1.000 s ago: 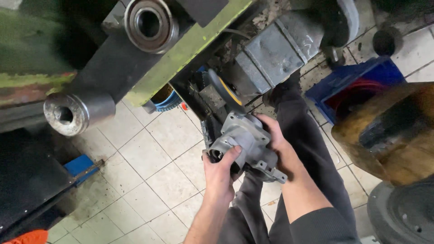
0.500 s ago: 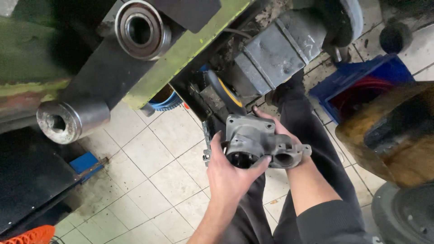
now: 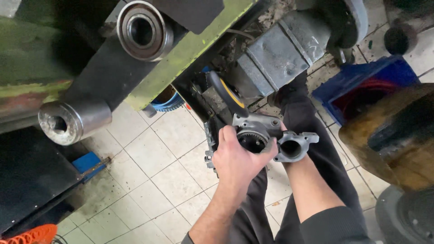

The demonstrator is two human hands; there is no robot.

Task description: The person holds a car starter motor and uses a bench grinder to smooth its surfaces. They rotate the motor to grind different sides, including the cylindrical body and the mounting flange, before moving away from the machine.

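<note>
Housing (image 3: 271,135) now rotated, bores upward

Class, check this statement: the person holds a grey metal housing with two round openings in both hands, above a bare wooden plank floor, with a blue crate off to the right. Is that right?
Not quite. The head view shows a pale tiled floor, not wooden planks. The rest stands: the left hand and right hand hold the grey metal housing with two round openings, and the blue crate sits to the right.

Bare hands and forearms, dark work clothes

The left hand (image 3: 237,160) and its forearm are uncovered in the lower middle of the frame. The right forearm ends in a dark grey sleeve (image 3: 334,226) at lower right. Dark grey trousers (image 3: 325,153) cover the legs.
</note>
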